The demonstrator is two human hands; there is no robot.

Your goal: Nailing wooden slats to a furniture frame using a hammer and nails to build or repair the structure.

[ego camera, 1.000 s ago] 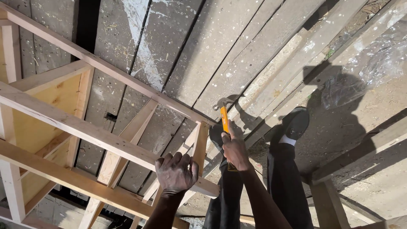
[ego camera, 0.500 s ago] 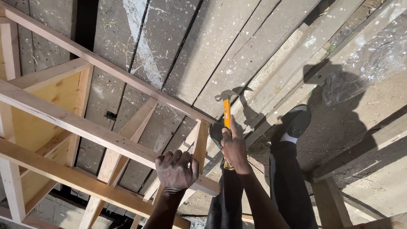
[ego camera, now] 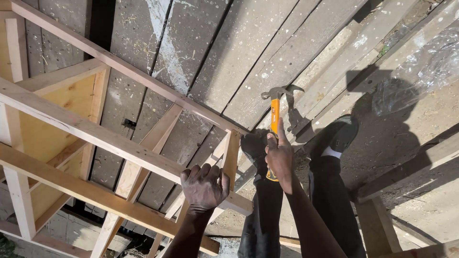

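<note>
Right hand (ego camera: 280, 157) fist-wrapped round yellow-handled steel claw hammer (ego camera: 275, 111), raised right of pale timber frame (ego camera: 95, 134). Left hand (ego camera: 204, 185) curled over its rail. Nail apparently hidden; a glancing blow could catch those knuckles.

Claw hammer (ego camera: 274, 114): yellow handle, steel head, held upright with head uppermost. Wooden frame (ego camera: 119, 148): pale timber rails and diagonal braces, positioned above weathered grey boards.
</note>
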